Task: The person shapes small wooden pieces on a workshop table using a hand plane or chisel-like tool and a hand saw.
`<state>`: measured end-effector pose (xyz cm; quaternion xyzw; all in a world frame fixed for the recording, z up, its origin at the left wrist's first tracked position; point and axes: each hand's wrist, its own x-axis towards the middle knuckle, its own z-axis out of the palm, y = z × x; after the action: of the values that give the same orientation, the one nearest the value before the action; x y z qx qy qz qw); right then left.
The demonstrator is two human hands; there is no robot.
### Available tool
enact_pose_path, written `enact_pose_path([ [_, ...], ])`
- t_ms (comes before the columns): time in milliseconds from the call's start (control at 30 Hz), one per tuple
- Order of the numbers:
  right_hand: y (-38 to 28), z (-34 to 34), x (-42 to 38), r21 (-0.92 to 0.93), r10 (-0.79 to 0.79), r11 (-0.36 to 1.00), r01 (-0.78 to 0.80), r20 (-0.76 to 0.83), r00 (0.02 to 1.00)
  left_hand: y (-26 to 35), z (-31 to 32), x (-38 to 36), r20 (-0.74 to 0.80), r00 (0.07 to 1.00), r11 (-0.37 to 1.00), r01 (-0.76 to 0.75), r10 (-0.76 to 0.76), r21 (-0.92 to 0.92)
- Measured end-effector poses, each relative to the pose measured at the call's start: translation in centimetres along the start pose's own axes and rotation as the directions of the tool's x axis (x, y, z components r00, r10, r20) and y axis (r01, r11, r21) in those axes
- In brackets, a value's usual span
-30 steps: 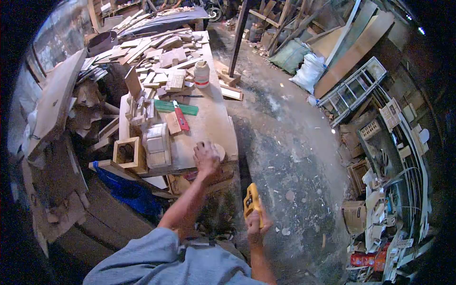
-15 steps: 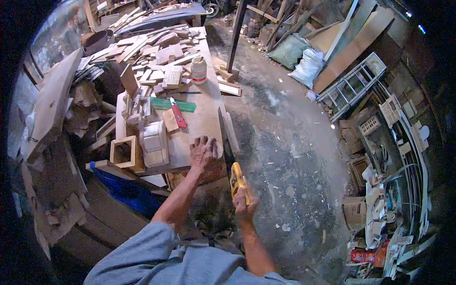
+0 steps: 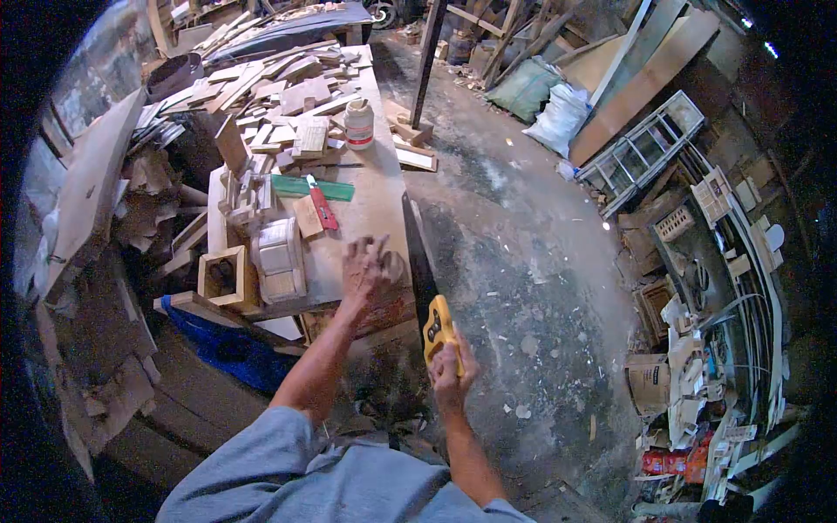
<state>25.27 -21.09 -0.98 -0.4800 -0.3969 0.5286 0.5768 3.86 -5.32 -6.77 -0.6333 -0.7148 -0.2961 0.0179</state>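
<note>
Centre of the head view: left hand (image 3: 364,268) pressed down on a small rounded wood piece (image 3: 392,264) at the near right edge of the workbench (image 3: 375,205), fingers spread over it, somewhat blurred. Just right of it, right hand (image 3: 449,366) clenched round the yellow handle of a handsaw (image 3: 427,296); the dark blade runs up-frame along the bench edge, close beside the held piece. A second ago the saw hung low by the person's side with no blade in sight; half a second ago it was rising toward the bench; now the blade lies level with the work, so I judge the cut is being lined up, not yet begun — contact between teeth and wood cannot be told. Up-frame on the bench: a red utility knife (image 3: 319,205) lying across a green ruler (image 3: 314,186), a white jar with a red band (image 3: 357,125), and a heap of offcuts (image 3: 279,96) filling the upper left. At the bench's left edge stands an open wooden box frame (image 3: 225,277). Right half of the frame: dusty concrete floor (image 3: 532,261), a white sack (image 3: 561,119), boards leaning against the wall.
</note>
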Motion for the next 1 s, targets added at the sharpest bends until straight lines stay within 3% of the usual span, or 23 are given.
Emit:
enact_pose_path([
  [33, 0.8, 0.5, 0.5, 0.002, -0.016, 1.000, 0.016, 0.004, 1.000, -0.8, 0.0, 0.0, 0.002, 0.984, 0.984, -0.175, 0.176, -0.027],
  [67, 2.2, 0.8, 1.2, 0.003, -0.033, 0.999, 0.033, 0.008, 0.999, -1.2, 0.0, -0.6, 0.061, 0.982, 0.984, -0.178, 0.177, 0.005],
  [100, 3.0, 1.2, 1.9, 0.004, -0.053, 0.999, 0.053, 0.014, 0.999, -0.7, -0.7, -1.1, 0.061, 0.989, 0.991, -0.135, 0.134, 0.020],
  [133, 2.0, 2.1, 2.0, 0.119, -0.017, 0.993, 0.013, 0.032, 0.999, 0.3, -1.7, -1.6, 0.060, 0.994, 0.995, -0.092, 0.090, 0.035],
  [200, 3.3, 2.2, 2.8, 0.021, -0.079, 0.997, 0.078, 0.003, 0.997, 1.3, -1.9, -1.9, 0.020, 1.000, 0.988, -0.026, 0.023, 0.150],
  [267, 3.6, 2.1, 2.5, 0.068, -0.078, 0.995, 0.075, 0.053, 0.995, 1.2, -1.8, -2.4, -0.035, 0.998, 0.990, -0.046, 0.051, 0.136],
  [367, 2.0, 1.8, 0.4, -0.093, -0.114, 0.988, 0.120, 0.063, 0.991, -0.2, 1.2, -2.9, -0.176, 0.979, 0.986, -0.082, 0.107, 0.144],
  [433, 2.9, 2.0, 1.4, -0.153, -0.124, 0.980, 0.129, 0.041, 0.991, -0.8, 2.5, -2.2, -0.176, 0.983, 0.990, -0.029, 0.053, 0.141],
  [500, 4.0, 2.0, 1.5, -0.135, -0.101, 0.985, 0.105, 0.032, 0.994, -1.0, 3.7, -2.0, -0.034, 0.997, 0.989, 0.072, -0.068, 0.128],
  [567, 4.4, 3.2, 2.9, -0.022, -0.082, 0.996, 0.083, 0.042, 0.996, 0.4, -0.9, -2.6, 0.358, 0.903, 0.969, 0.245, -0.237, 0.023],
  [600, 3.2, 3.4, 1.9, 0.077, -0.025, 0.997, 0.023, 0.035, 0.999, 0.5, -0.8, -2.7, 0.348, 0.904, 0.966, 0.256, -0.250, 0.028],
  [667, 4.7, 1.0, 0.0, -0.291, -0.320, 0.896, 0.336, 0.101, 0.942, 0.5, 0.1, -2.8, 0.282, 0.924, 0.966, 0.255, -0.258, 0.048],
  [733, 2.4, -0.7, -2.8, -0.453, -0.222, 0.853, 0.259, 0.134, 0.966, 0.6, 1.4, -2.5, 0.175, 0.953, 0.969, 0.239, -0.246, 0.062],
  [800, -0.6, -2.4, -5.1, -0.424, -0.073, 0.898, 0.117, 0.118, 0.990, 0.3, 2.1, -2.3, 0.101, 0.968, 0.973, 0.227, -0.231, 0.048],
  [867, -0.7, -5.6, -6.1, -0.382, -0.241, 0.880, 0.282, 0.151, 0.959, -0.1, 2.4, -2.2, 0.040, 0.974, 0.975, 0.222, -0.222, 0.018],
  [933, 0.4, -7.8, -7.4, -0.310, -0.207, 0.933, 0.185, -0.041, 0.977, -0.9, 2.4, -2.2, -0.133, 0.970, 0.977, 0.191, -0.203, -0.093],
  [1000, 0.0, -9.1, -8.1, -0.193, -0.127, 0.976, 0.099, -0.138, 0.982, -1.9, 2.5, -2.6, -0.315, 0.934, 0.970, 0.104, -0.172, -0.222],
])
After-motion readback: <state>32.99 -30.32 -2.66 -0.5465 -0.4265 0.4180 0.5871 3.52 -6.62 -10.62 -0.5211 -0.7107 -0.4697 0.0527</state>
